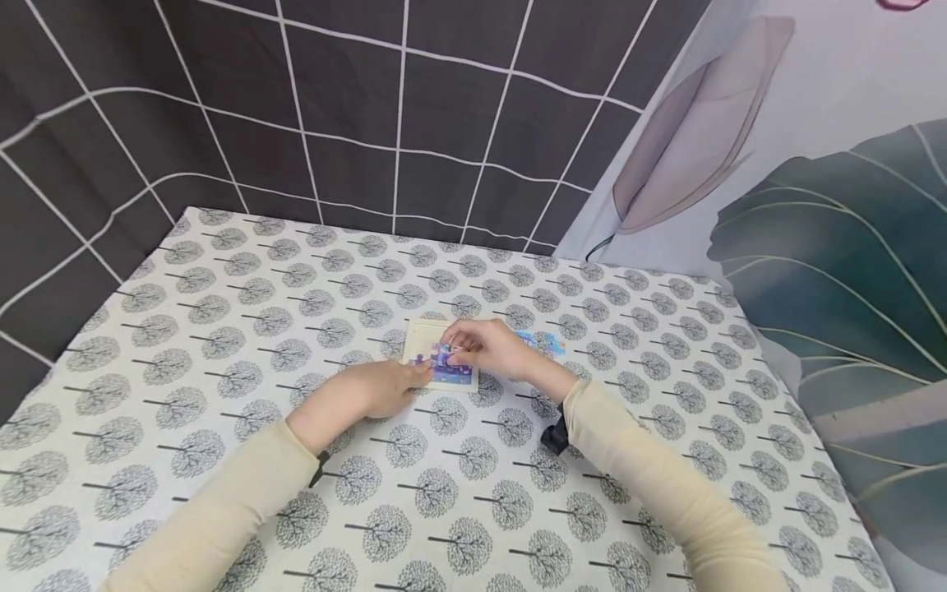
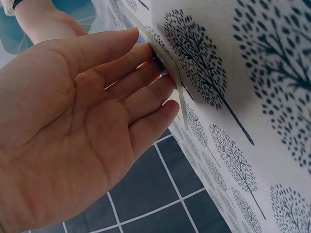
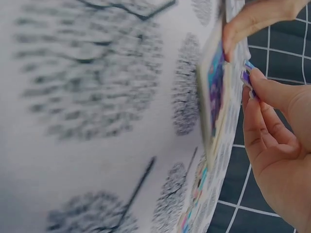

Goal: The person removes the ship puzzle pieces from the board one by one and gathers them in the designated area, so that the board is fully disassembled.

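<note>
A cream puzzle frame (image 1: 419,335) lies on the patterned cloth, with joined purple and blue puzzle pieces (image 1: 453,375) in its lower part. Over it, my right hand (image 1: 494,347) pinches a small purple and blue puzzle piece (image 3: 247,79) between thumb and fingertips, above the frame's surface in the right wrist view. My left hand (image 1: 383,389) rests its fingertips at the frame's left side. In the left wrist view its fingers are extended, slightly bent, touching the frame edge (image 2: 181,92), and the palm holds nothing.
Loose colourful puzzle pieces (image 1: 549,343) lie on the cloth right of the frame, partly behind my right wrist. The table cloth (image 1: 414,493) has a tree print. A dark grid curtain (image 1: 355,107) hangs behind the table, and a leaf-print curtain (image 1: 836,271) is at the right.
</note>
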`<state>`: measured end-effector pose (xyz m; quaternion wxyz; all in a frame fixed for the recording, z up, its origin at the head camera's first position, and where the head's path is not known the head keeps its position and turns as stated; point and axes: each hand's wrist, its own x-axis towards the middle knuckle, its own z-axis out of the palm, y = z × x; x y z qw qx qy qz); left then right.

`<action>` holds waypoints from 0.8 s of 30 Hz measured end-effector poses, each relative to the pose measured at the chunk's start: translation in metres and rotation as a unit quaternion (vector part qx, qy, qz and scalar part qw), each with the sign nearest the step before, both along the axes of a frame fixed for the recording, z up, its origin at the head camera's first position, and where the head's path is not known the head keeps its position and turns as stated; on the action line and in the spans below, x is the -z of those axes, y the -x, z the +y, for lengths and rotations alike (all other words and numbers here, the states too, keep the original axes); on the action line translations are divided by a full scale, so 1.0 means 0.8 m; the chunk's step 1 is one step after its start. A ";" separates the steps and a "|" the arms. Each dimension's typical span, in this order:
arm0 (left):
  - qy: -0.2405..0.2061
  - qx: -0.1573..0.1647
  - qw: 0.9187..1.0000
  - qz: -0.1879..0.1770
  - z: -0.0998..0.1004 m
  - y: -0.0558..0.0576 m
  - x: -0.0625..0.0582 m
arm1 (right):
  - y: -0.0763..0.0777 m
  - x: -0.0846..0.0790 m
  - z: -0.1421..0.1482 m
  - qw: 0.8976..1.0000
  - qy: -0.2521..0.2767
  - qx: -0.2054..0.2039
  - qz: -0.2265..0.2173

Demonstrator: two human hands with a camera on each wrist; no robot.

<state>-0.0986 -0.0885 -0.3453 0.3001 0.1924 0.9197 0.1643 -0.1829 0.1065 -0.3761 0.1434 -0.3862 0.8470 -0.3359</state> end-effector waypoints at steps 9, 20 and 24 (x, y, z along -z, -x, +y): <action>-0.008 0.003 1.000 0.002 0.000 0.000 0.004 | -0.011 0.005 0.024 1.000 -0.002 0.005 -0.004; -0.011 0.011 1.000 0.006 0.001 0.002 0.005 | -0.009 0.007 0.057 0.999 -0.022 0.044 0.000; -0.011 0.010 1.000 0.005 0.001 0.003 0.004 | -0.010 0.006 0.068 0.998 -0.031 0.047 0.002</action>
